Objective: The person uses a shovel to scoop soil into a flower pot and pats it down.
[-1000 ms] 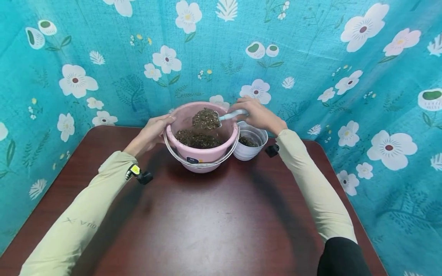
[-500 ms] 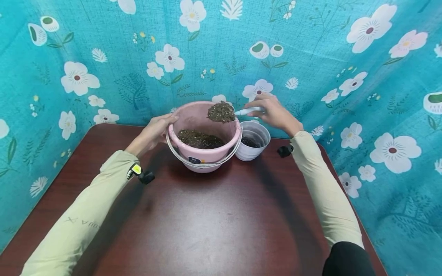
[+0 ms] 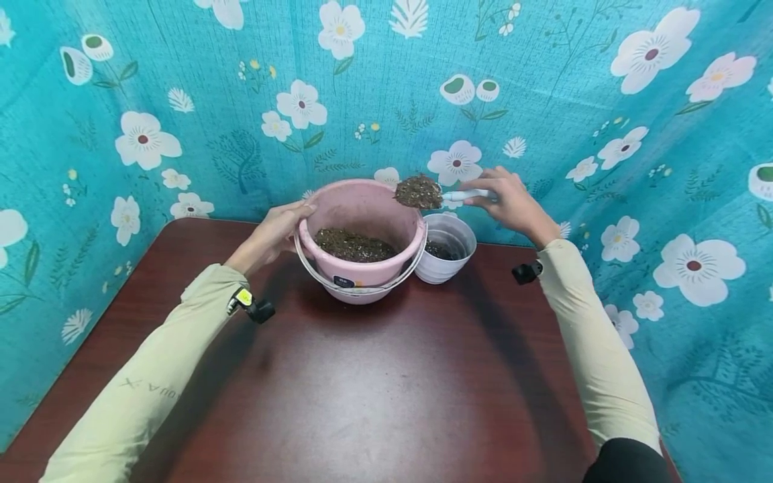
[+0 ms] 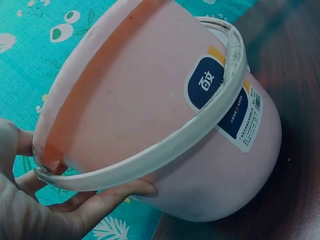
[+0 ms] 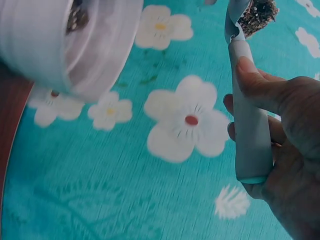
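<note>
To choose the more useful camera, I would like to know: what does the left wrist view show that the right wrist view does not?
Only the left wrist view shows the printed label on the pink bucket and the left grip holding the bucket. Only the right wrist view shows the right grip holding the scoop loaded with soil, and the inside of the white pot. Both show the flowered curtain and part of the table.

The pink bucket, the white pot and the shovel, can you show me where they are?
Pink bucket (image 4: pixel 155 100): left wrist view, on its outer wall.
White pot (image 3: pixel 439 271): head view, on its front outer wall.
Shovel (image 5: pixel 251 132): right wrist view, on its handle.
</note>
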`<state>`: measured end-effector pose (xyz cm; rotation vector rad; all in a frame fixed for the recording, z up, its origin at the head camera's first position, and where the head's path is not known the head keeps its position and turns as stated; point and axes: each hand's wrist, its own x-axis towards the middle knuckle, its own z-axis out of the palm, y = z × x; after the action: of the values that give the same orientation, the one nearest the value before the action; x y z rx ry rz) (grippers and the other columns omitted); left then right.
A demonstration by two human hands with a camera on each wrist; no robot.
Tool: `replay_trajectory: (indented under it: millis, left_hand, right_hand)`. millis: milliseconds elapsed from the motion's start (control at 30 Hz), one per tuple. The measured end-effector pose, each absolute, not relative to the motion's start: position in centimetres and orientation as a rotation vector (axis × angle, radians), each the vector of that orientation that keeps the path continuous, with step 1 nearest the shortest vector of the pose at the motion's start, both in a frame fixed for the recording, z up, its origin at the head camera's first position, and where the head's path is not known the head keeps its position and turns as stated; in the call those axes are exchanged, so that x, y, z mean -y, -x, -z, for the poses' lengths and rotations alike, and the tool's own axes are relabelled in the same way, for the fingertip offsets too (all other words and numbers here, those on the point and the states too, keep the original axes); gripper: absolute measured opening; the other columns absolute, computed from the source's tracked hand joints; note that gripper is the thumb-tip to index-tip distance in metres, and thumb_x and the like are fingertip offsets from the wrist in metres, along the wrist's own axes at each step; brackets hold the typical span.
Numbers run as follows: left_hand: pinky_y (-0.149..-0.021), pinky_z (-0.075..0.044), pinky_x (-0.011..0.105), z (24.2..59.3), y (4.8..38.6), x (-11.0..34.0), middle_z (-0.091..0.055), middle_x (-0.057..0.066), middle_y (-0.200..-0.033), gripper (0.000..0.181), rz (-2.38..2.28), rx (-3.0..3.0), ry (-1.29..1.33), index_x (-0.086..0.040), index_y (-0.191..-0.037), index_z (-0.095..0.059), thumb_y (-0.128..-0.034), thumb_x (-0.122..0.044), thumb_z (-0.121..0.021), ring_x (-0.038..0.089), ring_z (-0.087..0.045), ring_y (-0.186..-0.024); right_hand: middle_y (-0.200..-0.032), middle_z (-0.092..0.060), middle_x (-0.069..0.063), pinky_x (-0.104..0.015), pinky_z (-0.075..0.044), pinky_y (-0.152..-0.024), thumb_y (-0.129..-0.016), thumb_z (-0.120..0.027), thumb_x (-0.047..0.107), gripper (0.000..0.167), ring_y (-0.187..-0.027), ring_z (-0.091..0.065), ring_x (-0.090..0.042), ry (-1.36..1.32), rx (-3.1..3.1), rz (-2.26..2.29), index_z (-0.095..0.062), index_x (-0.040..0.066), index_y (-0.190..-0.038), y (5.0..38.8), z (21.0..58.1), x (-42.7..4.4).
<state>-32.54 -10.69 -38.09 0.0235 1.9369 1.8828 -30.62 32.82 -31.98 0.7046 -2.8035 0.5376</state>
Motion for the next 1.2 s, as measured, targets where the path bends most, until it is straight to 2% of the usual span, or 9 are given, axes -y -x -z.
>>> replay_trajectory:
  millis: [167,233,400,500,567,667,867,1000,1200]
  left_hand:
    - [-0.057,-0.067,0.036,38.2,32.6,10.6,-0.065,0.012,-0.101,0.055,-1.888,-1.940,-0.022,-0.017,-0.162,-0.041,-0.1096,-0.029,-0.052,0.013,-0.065,-0.055]
    - [-0.057,-0.067,0.037,38.2,32.5,10.6,-0.065,0.011,-0.099,0.055,-1.894,-1.939,-0.022,-0.017,-0.162,-0.041,-0.1095,-0.029,-0.052,0.013,-0.065,-0.055]
    - [-0.057,-0.067,0.036,38.3,32.6,10.6,-0.065,0.005,-0.086,0.056,-1.912,-1.914,-0.004,-0.017,-0.162,-0.041,-0.1091,-0.028,-0.053,0.012,-0.065,-0.057]
    - [-0.056,-0.067,0.036,38.3,32.5,10.6,-0.065,0.006,-0.087,0.055,-1.917,-1.911,0.003,-0.017,-0.162,-0.042,-0.1092,-0.028,-0.053,0.013,-0.066,-0.056]
    - [-0.056,-0.067,0.037,38.3,32.4,10.5,-0.065,0.009,-0.096,0.055,-1.919,-1.918,0.004,-0.018,-0.162,-0.042,-0.1094,-0.028,-0.052,0.013,-0.066,-0.056]
    - [-0.057,-0.067,0.036,38.3,32.4,10.5,-0.063,0.013,-0.107,0.055,-1.904,-1.937,-0.008,-0.018,-0.162,-0.041,-0.1097,-0.029,-0.052,0.013,-0.066,-0.057]
    - [-0.059,-0.067,0.037,38.3,32.5,10.6,-0.066,0.011,-0.103,0.055,-1.892,-1.952,-0.024,-0.017,-0.162,-0.042,-0.1097,-0.030,-0.052,0.012,-0.067,-0.059]
    - [-0.058,-0.067,0.036,38.4,32.4,10.6,-0.067,0.009,-0.096,0.054,-1.891,-1.959,-0.032,-0.016,-0.161,-0.043,-0.1095,-0.030,-0.052,0.012,-0.066,-0.057]
    - [-0.059,-0.067,0.036,38.4,32.4,10.6,-0.065,0.007,-0.096,0.054,-1.897,-1.956,0.014,-0.017,-0.160,-0.045,-0.1087,-0.030,-0.054,0.011,-0.065,-0.060]
  right_hand:
    - [-0.119,-0.067,-0.018,-0.054,-0.033,-0.087,-0.103,-0.069,0.012,0.027,-0.110,-0.050,-0.036,-0.636,2.808,-0.536,-0.074,0.005,-0.128,30.0,32.4,-35.3]
    - [-0.119,-0.066,-0.019,-0.053,-0.032,-0.086,-0.102,-0.069,0.011,0.026,-0.109,-0.050,-0.036,-0.614,2.794,-0.541,-0.074,0.005,-0.127,29.7,32.7,-36.1]
    - [-0.108,-0.066,-0.019,-0.045,-0.025,-0.076,-0.098,-0.073,0.006,0.025,-0.094,-0.045,-0.032,-0.591,2.718,-0.507,-0.076,0.003,-0.122,29.1,34.6,-38.0]
    - [-0.103,-0.066,-0.020,-0.043,-0.023,-0.072,-0.095,-0.076,0.002,0.024,-0.087,-0.043,-0.031,-0.597,2.646,-0.464,-0.077,0.002,-0.119,29.0,36.3,-38.8]
    - [-0.102,-0.067,-0.020,-0.045,-0.024,-0.070,-0.094,-0.077,0.001,0.025,-0.086,-0.044,-0.033,-0.605,2.598,-0.422,-0.077,0.001,-0.119,28.9,37.2,-39.1]
    - [-0.106,-0.067,-0.020,-0.051,-0.028,-0.073,-0.092,-0.078,-0.001,0.026,-0.090,-0.046,-0.036,-0.624,2.536,-0.347,-0.077,0.002,-0.118,28.8,38.0,-39.1]
    - [-0.108,-0.065,-0.020,-0.065,-0.035,-0.085,-0.092,-0.076,-0.006,0.024,-0.099,-0.048,-0.041,-0.695,2.435,-0.117,-0.076,0.003,-0.114,28.5,37.9,-38.3]
    - [-0.107,-0.064,-0.020,-0.067,-0.037,-0.087,-0.096,-0.070,-0.007,0.019,-0.100,-0.049,-0.042,-0.716,2.377,-0.009,-0.075,0.002,-0.112,28.3,37.7,-37.8]
    - [-0.107,-0.062,-0.020,-0.067,-0.037,-0.092,-0.101,-0.059,-0.011,0.022,-0.102,-0.049,-0.041,-0.688,2.329,0.095,-0.073,0.001,-0.111,28.1,37.5,-37.1]
